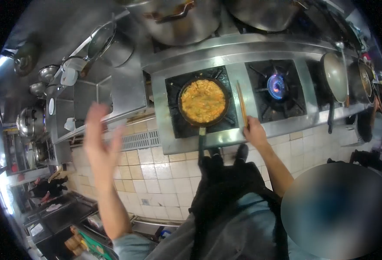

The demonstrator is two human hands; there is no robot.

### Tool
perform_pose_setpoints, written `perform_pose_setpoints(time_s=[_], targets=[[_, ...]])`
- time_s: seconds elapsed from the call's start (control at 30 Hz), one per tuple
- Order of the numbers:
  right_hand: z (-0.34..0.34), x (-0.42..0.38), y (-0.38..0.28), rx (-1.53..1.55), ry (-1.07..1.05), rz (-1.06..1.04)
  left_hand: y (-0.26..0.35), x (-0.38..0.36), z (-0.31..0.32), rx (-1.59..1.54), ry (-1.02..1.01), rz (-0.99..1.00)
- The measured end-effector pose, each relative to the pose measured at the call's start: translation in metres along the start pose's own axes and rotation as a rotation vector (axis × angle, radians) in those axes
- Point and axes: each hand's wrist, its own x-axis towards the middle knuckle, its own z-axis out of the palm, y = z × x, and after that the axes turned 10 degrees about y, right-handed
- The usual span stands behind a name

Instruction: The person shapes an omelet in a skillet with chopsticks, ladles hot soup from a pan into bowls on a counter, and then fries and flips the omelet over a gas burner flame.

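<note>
My right hand point(256, 132) is closed around the lower end of a pair of long wooden chopsticks point(242, 104), at the stove's front edge between two burners. To the left of them, a dark frying pan point(180, 113) sits on a burner grate, its handle pointing toward me. An egg mixture point(203, 102), yellow-orange with bits in it, fills the pan like an omelette. My left hand point(100, 145), smeared by motion, is raised over the floor left of the stove. Its fingers and thumb are apart, and it holds nothing.
A blue flame burns on the right burner point(276, 86). Large steel pots point(182, 26) stand behind the stove. A pale wok point(334, 78) is at the right. Left are a steel sink point(91, 93) and strainers point(102, 41). A blurred round patch covers the lower right.
</note>
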Motion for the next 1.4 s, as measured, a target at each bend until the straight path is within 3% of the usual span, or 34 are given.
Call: perform_pose_setpoints(time_s=[0.07, 0.2, 0.33, 0.43, 0.53, 0.57, 0.7, 0.73, 0.77, 0.83, 0.87, 0.93, 1.0, 1.13, 1.23, 1.4], targets=[[-0.005, 0.002, 0.002, -0.005, -0.033, 0.035, 0.026, -0.049, 0.001, -0.013, -0.165, 0.144], [-0.009, 0.006, 0.001, -0.074, -0.126, 0.145, 0.055, -0.11, 0.023, -0.324, -0.603, -0.068], [-0.013, 0.011, -0.01, -0.172, -0.254, 0.245, 0.039, -0.138, 0.061, -0.616, -0.737, -0.13], [-0.008, 0.01, -0.013, -0.268, -0.539, 0.311, 0.035, -0.16, 0.103, -0.717, -0.867, -0.359], [-0.028, 0.015, -0.035, -0.284, -0.506, 0.34, 0.045, -0.175, 0.142, -0.735, -1.016, -0.501], [-0.031, 0.015, -0.035, -0.275, -0.513, 0.35, 0.049, -0.18, 0.152, -0.744, -1.057, -0.464], [-0.034, -0.007, -0.025, -0.086, -0.508, 0.232, 0.048, -0.216, 0.186, -0.754, -1.066, -0.55], [-0.043, -0.015, -0.028, 0.092, -0.466, 0.238, 0.049, -0.223, 0.201, -0.774, -1.038, -0.582], [-0.053, -0.022, -0.031, 0.268, -0.417, 0.239, 0.056, -0.229, 0.215, -0.789, -1.033, -0.805], [-0.088, -0.038, -0.039, 0.402, -0.303, 0.211, 0.074, -0.233, 0.241, -0.9, -0.986, -0.855], [-0.108, -0.047, -0.043, 0.531, -0.21, 0.178, 0.087, -0.233, 0.25, -1.011, -0.933, -0.928], [-0.15, -0.065, -0.036, 0.664, -0.16, 0.148, 0.152, -0.214, 0.253, -1.137, -0.706, -0.868], [-0.179, -0.087, -0.014, 0.697, -0.082, 0.126, 0.207, -0.198, 0.263, -1.218, -0.864, -0.843], [-0.252, -0.137, 0.044, 0.644, -0.163, 0.075, 0.296, -0.214, 0.3, -1.129, -1.236, -0.48], [-0.312, -0.179, 0.082, 0.771, 0.011, 0.093, 0.384, -0.242, 0.3, -1.215, -1.216, -0.586], [-0.369, -0.225, 0.145, 0.802, -0.007, 0.167, 0.486, -0.275, 0.311, -1.309, -1.23, -0.589]])
